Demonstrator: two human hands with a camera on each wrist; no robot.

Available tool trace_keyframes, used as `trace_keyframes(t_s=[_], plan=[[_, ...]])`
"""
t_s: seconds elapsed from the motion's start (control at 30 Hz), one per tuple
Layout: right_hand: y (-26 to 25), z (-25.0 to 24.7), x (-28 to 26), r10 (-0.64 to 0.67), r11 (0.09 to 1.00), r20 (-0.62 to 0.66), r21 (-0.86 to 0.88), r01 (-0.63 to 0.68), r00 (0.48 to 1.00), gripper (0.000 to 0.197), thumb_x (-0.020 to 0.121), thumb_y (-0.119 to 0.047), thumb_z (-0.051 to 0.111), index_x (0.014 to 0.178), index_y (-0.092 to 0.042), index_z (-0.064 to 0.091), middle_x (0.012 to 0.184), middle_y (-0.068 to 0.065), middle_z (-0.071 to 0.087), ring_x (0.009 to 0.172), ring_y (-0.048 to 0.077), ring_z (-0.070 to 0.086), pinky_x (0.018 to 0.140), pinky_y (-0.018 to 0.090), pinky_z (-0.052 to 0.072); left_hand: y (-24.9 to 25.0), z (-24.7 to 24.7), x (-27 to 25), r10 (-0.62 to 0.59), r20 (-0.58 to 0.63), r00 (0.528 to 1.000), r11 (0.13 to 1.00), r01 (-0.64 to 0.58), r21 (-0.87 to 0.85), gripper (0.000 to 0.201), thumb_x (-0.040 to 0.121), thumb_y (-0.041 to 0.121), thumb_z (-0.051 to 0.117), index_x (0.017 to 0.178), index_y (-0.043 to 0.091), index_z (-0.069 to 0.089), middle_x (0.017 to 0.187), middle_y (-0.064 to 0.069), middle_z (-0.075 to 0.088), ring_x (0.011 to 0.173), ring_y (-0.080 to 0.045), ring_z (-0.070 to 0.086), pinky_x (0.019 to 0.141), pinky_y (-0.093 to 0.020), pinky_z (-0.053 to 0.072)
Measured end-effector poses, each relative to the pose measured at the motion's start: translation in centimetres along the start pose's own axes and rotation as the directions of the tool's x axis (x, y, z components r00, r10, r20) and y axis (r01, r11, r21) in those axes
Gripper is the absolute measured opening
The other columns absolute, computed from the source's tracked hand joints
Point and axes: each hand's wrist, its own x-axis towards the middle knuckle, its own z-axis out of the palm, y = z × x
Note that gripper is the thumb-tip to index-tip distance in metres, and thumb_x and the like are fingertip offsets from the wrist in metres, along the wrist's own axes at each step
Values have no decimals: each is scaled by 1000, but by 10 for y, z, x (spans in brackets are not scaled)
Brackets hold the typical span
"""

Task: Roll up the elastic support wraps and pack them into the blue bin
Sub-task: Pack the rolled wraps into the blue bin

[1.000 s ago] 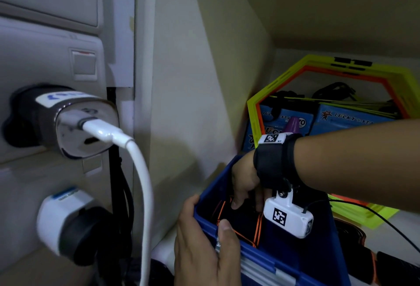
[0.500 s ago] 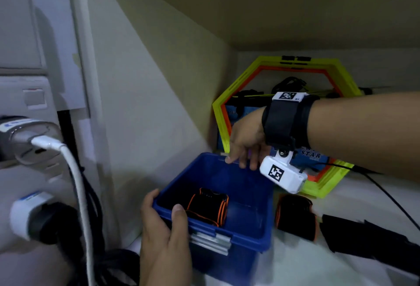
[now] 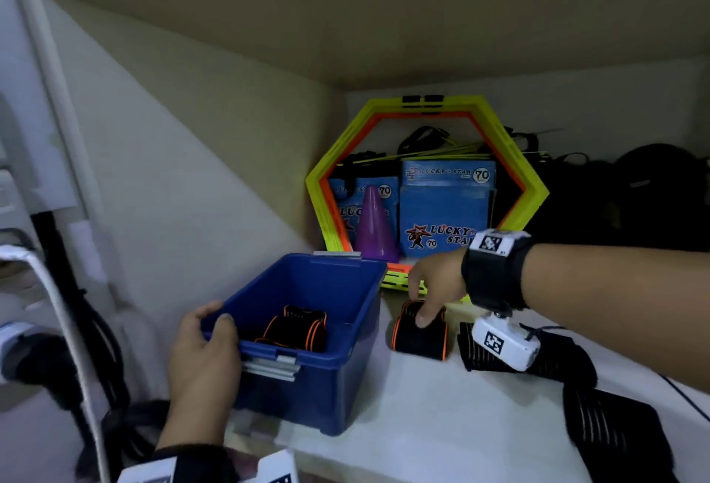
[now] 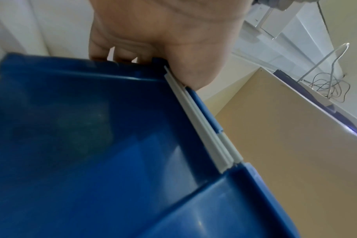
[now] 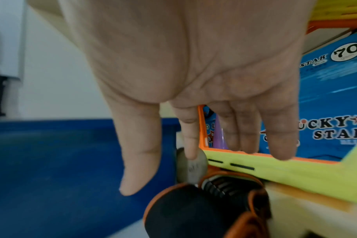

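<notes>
Right fingers [image 5: 277, 136]: straight and pointing down over the rolled wrap on the shelf, thumb apart from them; from the head view a fingertip seems to touch its top, though from the wrist view contact cannot be confirmed; nothing is gripped.
Right hand [image 3: 436, 282]: just right of the blue bin [image 3: 357, 352], above the rolled wrap [image 3: 419, 334].
Left fingers [image 4: 101, 51]: curled over the blue bin's near left corner, thumb lying on the rim beside the grey latch [image 3: 271, 365].
Left hand [image 3: 203, 357]: holds that corner of the bin.
Blue bin: stands on the white shelf [image 3: 442, 425], open, close to the left wall.
Packed wrap [image 3: 296, 329]: black with orange edging, rolled, lying on the bin's floor.
Rolled wrap: black and orange, just right of the bin.
Unrolled wraps [image 3: 538, 357]: black, flat, further right of the bin.
Hexagon frames [image 3: 326, 175]: yellow and orange, upright behind the bin, with a purple cone [image 3: 374, 227] and blue boxes [image 3: 445, 206] inside.
</notes>
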Motion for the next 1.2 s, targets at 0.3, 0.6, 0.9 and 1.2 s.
trace_keyframes(t_s=[0.3,0.6,0.9,1.2], plan=[[-2,46,26,-98,986,-21,-135,94,995,69,74,-39,84,128,-8,57,124,11,65,110,31,62,81,32,49,0,2,0,-11,-30,999,1000,11,-15,26,95,6,52,118,16,60,84,-3,59,67,-9,51,59,-26,43],[1,37,35,-61,998,-2,32,61,998,61,73,-35,86,124,-16,58,125,4,61,100,21,54,65,24,44,-10,3,7,-8,-39,999,1000,7,-28,24,94,5,52,110,22,59,86,-5,63,68,-10,54,59,-23,44],[-6,38,45,-92,996,39,3,92,995,76,73,-34,86,136,-12,50,132,6,60,113,24,59,80,29,47,-12,4,8,-4,-49,999,999,2,-42,24,95,6,53,111,22,60,96,-12,64,70,-14,56,62,-30,44],[-1,43,35,-74,994,-88,70,81,993,78,68,-37,88,131,-11,49,112,-1,62,93,20,57,68,27,47,-5,5,1,-3,-53,999,998,0,-69,28,94,1,49,117,15,60,82,5,57,67,-10,53,60,-22,43]])
